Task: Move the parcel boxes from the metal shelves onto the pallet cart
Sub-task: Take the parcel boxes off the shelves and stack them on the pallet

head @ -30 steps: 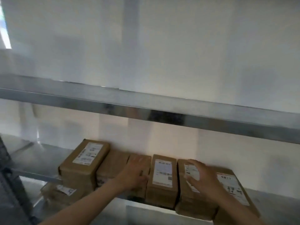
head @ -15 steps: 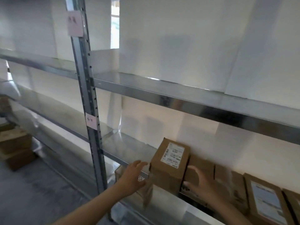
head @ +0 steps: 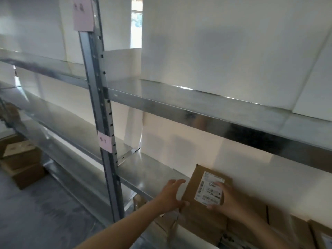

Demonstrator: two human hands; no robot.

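Observation:
A brown parcel box (head: 193, 187) with a white shipping label sits on top of other boxes on the metal shelf (head: 152, 174), at the lower right of the head view. My left hand (head: 171, 194) is against the box's left side, fingers spread and nearly straight, thumb at its front corner. My right hand (head: 227, 200) lies over the label with fingers curled on the top and the thumb at the front edge. More parcel boxes (head: 280, 221) line the shelf to the right. No pallet cart is in view.
A steel upright post (head: 100, 105) with pink tags stands left of my hands. The upper shelf (head: 197, 109) runs overhead. Cardboard boxes (head: 21, 164) are stacked on the grey floor at far left. Another box (head: 139, 202) shows on the lower shelf.
The view has swung left along the shelving. Both hands left the row of boxes and closed in on the leftmost labelled box, the right hand now on its top.

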